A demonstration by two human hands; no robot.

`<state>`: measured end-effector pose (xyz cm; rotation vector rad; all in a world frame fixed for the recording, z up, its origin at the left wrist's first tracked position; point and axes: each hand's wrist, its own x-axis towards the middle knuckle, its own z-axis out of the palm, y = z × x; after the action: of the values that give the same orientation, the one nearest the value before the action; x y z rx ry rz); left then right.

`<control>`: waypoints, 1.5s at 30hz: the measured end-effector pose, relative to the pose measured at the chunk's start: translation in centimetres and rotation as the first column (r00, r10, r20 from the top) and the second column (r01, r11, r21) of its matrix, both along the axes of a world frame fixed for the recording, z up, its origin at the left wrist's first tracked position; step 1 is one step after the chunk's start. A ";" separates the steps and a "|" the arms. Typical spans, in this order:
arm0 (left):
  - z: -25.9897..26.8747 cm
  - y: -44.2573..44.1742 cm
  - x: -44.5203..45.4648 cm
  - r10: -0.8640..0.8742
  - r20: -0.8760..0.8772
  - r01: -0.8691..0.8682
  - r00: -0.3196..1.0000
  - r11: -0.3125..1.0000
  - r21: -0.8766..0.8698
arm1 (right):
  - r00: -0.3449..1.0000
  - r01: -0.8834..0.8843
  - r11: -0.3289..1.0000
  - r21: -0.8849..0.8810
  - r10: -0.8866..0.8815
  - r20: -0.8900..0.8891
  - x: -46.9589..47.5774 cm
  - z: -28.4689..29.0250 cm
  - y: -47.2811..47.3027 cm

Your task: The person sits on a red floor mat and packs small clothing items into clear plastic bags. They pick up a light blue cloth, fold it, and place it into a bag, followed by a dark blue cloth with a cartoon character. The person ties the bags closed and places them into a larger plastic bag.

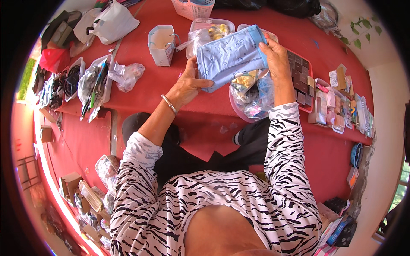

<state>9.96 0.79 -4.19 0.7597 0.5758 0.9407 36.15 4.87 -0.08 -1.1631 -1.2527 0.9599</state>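
A light blue printed cloth garment (232, 54) with a darker blue band is stretched between my two hands, above the red-covered surface. My left hand (189, 81), with a silver bangle at the wrist, grips its left edge between thumb and fingers. At the upper right, by the band, my right hand (275, 57) pinches the cloth. Below the garment stands a pink round basin (236, 107) filled with plastic-wrapped items, some yellow and some blue. Behind the cloth is a clear plastic container (230, 24) with yellow items and a knotted plastic bag (200, 40).
A white paper gift bag (161, 54) stands left of the containers. A red tray (309, 108) of dark small boxes and several goods bins lie to the right. Farther left are a white plastic bag (112, 24) and a bin (110, 80) of wrapped items. A pink basket (195, 11) stands at the back.
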 end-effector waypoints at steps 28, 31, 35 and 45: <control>0.9 1.2 -2.2 0.166 0.334 -0.063 0.928 0.953 -0.298 | 0.312 -0.701 0.577 0.418 -0.279 0.908 -12.2 0.0 -10.0; 1.7 0.6 -2.5 0.163 0.424 -0.030 0.891 0.953 -0.302 | 0.281 -0.712 0.585 0.389 -0.271 0.921 -12.3 -0.3 -9.9; 0.3 1.0 -4.0 0.047 0.444 0.075 0.895 0.965 -0.253 | 0.260 -0.734 0.555 0.391 -0.302 0.917 -11.9 0.2 -9.9; 0.3 1.8 -4.9 0.037 0.331 0.072 0.943 0.947 -0.312 | 0.366 -0.691 0.640 0.335 -0.089 0.926 -11.0 0.6 -9.3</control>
<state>5.09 2.57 -3.90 0.3016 0.4076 0.9058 25.17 -4.46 0.48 -0.7190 -2.5706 -0.1158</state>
